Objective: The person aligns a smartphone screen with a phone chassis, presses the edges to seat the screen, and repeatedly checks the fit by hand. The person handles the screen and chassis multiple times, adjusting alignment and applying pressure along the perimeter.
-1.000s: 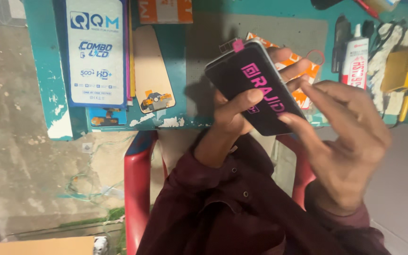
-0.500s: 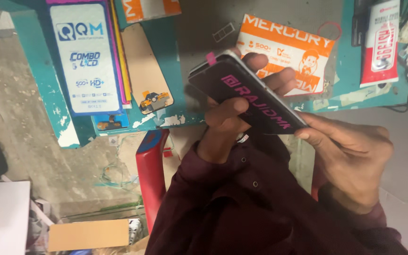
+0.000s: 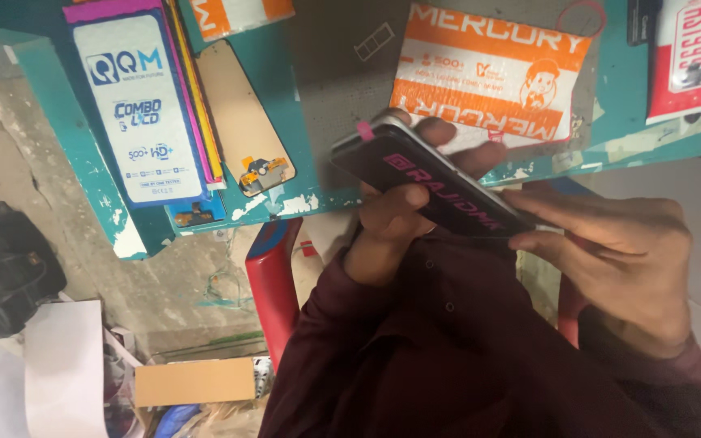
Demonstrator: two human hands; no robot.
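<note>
Head view: left hand point(image 3: 403, 215) grip wraps black phone point(image 3: 436, 188), thumb across its face, steadying it above teal counter point(image 3: 318, 195) edge. Right hand point(image 3: 618, 259) fingertips point(image 3: 529, 241) pinch phone's near end, likely working that edge. Orange packet point(image 3: 488, 69) lies behind.

Left hand point(image 3: 403, 219) holds a flat black rectangular panel with pink lettering and a pink tab point(image 3: 432, 188), thumb on its face, fingers wrapped behind. Right hand point(image 3: 618, 255) meets the panel's lower right end, fingertips point(image 3: 521, 241) touching its edge. Panel tilted, held just above the near edge of the teal painted table point(image 3: 618, 142). On the table: orange and white flat packet point(image 3: 488, 69), white and blue flat box point(image 3: 139, 113), thin tan panel with a small connector point(image 3: 237, 113). Red chair frame point(image 3: 273, 284) below.
</note>
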